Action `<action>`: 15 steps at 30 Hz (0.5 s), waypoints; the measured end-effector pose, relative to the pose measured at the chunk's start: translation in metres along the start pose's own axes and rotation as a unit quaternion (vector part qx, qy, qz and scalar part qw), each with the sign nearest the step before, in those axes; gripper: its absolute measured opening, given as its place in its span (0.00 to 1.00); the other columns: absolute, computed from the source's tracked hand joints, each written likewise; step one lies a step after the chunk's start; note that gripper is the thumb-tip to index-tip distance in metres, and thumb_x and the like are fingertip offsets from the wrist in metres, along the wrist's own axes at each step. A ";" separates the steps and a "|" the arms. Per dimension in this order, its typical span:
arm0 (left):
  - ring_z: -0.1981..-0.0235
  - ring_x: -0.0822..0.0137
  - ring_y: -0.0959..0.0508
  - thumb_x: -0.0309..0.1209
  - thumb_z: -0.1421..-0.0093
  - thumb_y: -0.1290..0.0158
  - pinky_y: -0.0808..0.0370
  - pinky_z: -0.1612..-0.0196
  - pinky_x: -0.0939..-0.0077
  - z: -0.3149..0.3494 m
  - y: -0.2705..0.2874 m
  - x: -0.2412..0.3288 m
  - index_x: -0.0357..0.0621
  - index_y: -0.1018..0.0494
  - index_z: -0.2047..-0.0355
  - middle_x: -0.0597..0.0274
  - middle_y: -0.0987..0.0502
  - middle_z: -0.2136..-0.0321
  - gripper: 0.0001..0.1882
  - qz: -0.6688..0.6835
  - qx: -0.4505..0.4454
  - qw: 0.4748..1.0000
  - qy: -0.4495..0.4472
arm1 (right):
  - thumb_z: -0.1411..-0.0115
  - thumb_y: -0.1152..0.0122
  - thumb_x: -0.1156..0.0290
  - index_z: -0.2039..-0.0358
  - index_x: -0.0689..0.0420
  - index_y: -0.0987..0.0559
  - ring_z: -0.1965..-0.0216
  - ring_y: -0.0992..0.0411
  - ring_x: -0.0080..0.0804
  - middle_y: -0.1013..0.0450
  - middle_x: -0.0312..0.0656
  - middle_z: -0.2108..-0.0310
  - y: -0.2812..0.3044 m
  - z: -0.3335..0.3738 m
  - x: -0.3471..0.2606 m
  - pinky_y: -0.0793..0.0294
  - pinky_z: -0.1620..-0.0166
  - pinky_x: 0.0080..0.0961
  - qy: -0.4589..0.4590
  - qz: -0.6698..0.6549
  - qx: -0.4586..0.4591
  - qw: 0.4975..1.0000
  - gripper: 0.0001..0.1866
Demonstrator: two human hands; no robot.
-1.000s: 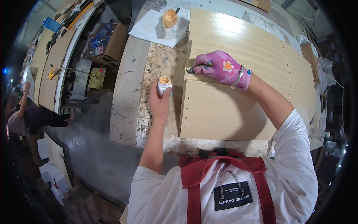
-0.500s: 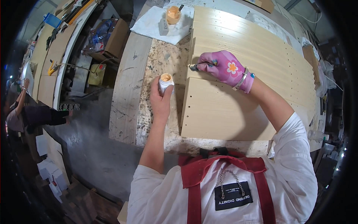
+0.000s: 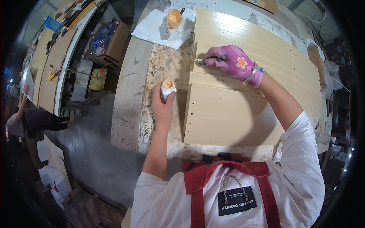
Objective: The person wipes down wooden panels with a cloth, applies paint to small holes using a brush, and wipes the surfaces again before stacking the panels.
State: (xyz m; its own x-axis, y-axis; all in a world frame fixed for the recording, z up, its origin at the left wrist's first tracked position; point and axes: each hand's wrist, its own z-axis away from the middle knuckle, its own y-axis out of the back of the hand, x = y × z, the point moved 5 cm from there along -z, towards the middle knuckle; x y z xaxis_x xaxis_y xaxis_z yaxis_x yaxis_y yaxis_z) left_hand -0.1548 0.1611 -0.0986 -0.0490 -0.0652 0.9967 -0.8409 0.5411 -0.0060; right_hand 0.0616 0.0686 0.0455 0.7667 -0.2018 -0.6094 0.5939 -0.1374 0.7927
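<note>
My bare left hand (image 3: 162, 111) is wrapped round a small white jar (image 3: 167, 92), open at the top and holding tan-orange paste. It is held over the worktable, just left of a stack of pale wood panels (image 3: 224, 117). My right hand (image 3: 234, 64), in a pink-purple glove with a flower print, pinches a small dark-tipped tool (image 3: 200, 61); its exact kind is too small to make out. The tool's tip is at the left edge of a panel, beyond the nearest one. Rows of small holes run along the panel edges.
At the far left of the stained worktable (image 3: 127, 95), a white cloth (image 3: 146, 28) bears a cup of orange paste (image 3: 174, 19) and a grey block (image 3: 164, 31). Further left are a shelf with a cardboard box (image 3: 116, 41) and a person (image 3: 34, 119) standing at another bench.
My right hand has shifted a little away from me and to the right, the tool still pinched. The left hand keeps hold of the jar almost in place.
</note>
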 end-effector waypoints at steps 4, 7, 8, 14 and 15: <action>0.55 0.68 0.29 0.23 0.45 0.46 0.32 0.52 0.75 -0.001 -0.002 0.002 0.37 0.37 0.49 0.57 0.30 0.55 0.23 -0.007 -0.007 1.000 -0.002 | 0.45 0.45 0.66 0.66 0.55 0.23 0.71 0.27 0.41 0.25 0.43 0.74 -0.008 -0.007 0.004 0.30 0.67 0.31 -0.018 0.039 -0.009 0.999 0.09; 0.54 0.68 0.29 0.23 0.45 0.46 0.32 0.51 0.75 0.002 -0.002 0.003 0.36 0.38 0.48 0.57 0.30 0.55 0.24 0.004 -0.002 1.000 0.007 | 0.45 0.45 0.66 0.67 0.56 0.23 0.71 0.27 0.42 0.25 0.44 0.74 -0.009 -0.009 0.006 0.30 0.67 0.32 -0.042 0.003 -0.007 0.999 0.09; 0.54 0.68 0.29 0.23 0.45 0.46 0.32 0.51 0.75 0.001 -0.002 0.003 0.35 0.38 0.48 0.56 0.30 0.55 0.24 0.015 0.003 1.000 0.013 | 0.45 0.45 0.66 0.67 0.56 0.23 0.71 0.27 0.42 0.25 0.44 0.74 -0.010 -0.010 0.007 0.30 0.67 0.32 -0.042 0.004 -0.008 0.999 0.09; 0.54 0.68 0.29 0.22 0.45 0.46 0.32 0.51 0.75 0.001 -0.001 0.003 0.35 0.38 0.47 0.56 0.31 0.54 0.25 0.028 -0.004 0.999 0.015 | 0.44 0.46 0.67 0.70 0.57 0.23 0.72 0.28 0.42 0.26 0.44 0.75 -0.011 0.000 0.011 0.30 0.68 0.31 -0.033 -0.063 0.070 0.995 0.08; 0.54 0.68 0.29 0.22 0.45 0.46 0.32 0.51 0.75 0.000 -0.002 0.004 0.35 0.38 0.47 0.56 0.31 0.54 0.25 0.027 -0.005 1.000 0.015 | 0.45 0.46 0.67 0.70 0.57 0.23 0.72 0.27 0.41 0.26 0.44 0.75 -0.011 0.002 0.014 0.30 0.68 0.31 -0.042 -0.064 0.069 0.995 0.08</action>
State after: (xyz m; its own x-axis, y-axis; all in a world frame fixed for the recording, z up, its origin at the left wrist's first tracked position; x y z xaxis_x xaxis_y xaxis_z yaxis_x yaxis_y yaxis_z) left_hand -0.1531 0.1594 -0.0951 -0.0785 -0.0100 0.9969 -0.8323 0.5510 -0.0600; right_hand 0.0651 0.0656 0.0286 0.6603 -0.2542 -0.7067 0.6415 -0.2984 0.7067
